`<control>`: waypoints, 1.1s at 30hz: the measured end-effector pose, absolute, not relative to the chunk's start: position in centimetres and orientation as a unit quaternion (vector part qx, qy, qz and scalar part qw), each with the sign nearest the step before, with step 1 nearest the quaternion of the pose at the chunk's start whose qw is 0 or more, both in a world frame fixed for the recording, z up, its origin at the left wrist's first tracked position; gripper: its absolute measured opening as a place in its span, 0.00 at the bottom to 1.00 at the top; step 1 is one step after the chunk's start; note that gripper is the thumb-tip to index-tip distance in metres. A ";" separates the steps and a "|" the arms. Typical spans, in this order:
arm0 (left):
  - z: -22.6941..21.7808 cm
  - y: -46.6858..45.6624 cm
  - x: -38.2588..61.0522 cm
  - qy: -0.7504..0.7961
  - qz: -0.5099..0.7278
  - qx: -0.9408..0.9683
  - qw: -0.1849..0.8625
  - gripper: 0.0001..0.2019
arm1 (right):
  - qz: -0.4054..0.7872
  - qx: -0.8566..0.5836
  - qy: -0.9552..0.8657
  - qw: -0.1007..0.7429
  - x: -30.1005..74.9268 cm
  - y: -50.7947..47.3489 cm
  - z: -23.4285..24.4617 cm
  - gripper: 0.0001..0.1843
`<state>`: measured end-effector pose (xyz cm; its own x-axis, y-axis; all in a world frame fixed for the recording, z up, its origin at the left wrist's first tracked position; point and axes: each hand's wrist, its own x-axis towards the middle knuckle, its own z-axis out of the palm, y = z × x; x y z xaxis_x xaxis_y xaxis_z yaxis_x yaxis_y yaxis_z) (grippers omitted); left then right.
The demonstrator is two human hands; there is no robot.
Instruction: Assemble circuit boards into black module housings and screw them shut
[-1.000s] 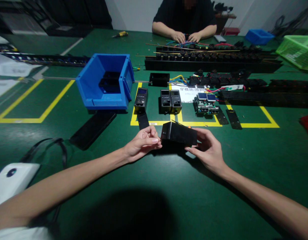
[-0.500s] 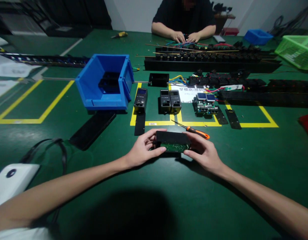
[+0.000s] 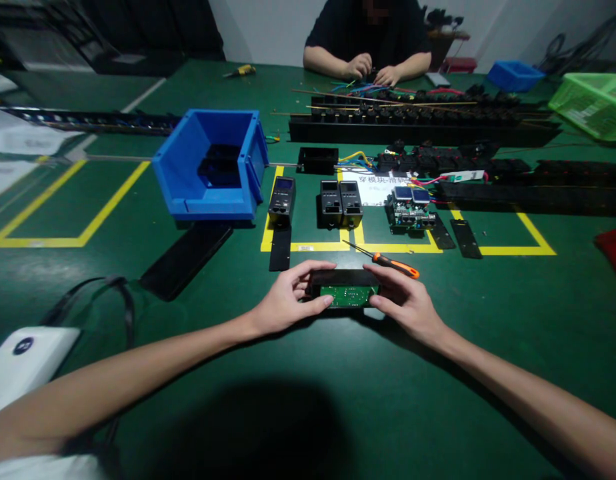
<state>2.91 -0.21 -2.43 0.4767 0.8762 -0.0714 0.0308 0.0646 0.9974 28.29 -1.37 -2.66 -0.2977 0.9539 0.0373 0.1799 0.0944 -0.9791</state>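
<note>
A black module housing (image 3: 344, 287) lies on the green table in front of me, its open side up with a green circuit board showing inside. My left hand (image 3: 287, 300) grips its left end with thumb and fingers curled round it. My right hand (image 3: 404, 301) grips its right end the same way. An orange-handled screwdriver (image 3: 388, 261) lies just beyond the housing. Three finished black modules (image 3: 338, 201) stand further back inside the yellow floor-tape box.
A blue bin (image 3: 211, 167) with black parts sits at back left. Bare circuit boards (image 3: 412, 207) and black plates (image 3: 465, 238) lie right of the modules. Long black power strips (image 3: 423, 127) cross the back, where another person's hands (image 3: 373, 70) work on coloured wires. A white device (image 3: 23, 363) lies near left.
The housing was held tilted up off the table, closed side toward me; it has been turned open side up and set down. The screwdriver behind it has come into view.
</note>
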 end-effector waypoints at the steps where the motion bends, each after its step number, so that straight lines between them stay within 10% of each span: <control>1: -2.4 -0.2 2.9 0.387 0.336 0.596 0.618 0.28 | 0.498 -0.450 -0.633 0.386 28.3 -1.4 -2.7 0.28; 33: -2.6 -0.3 3.1 0.337 0.336 0.654 0.588 0.30 | 0.494 -0.465 -0.613 0.404 28.3 -1.4 -2.7 0.22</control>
<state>3.10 -0.30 -2.62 0.5478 0.8355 0.0436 0.0459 -0.0820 0.9956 28.30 -1.40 -2.72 -0.2402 0.9700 0.0363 0.1713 0.0792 -0.9820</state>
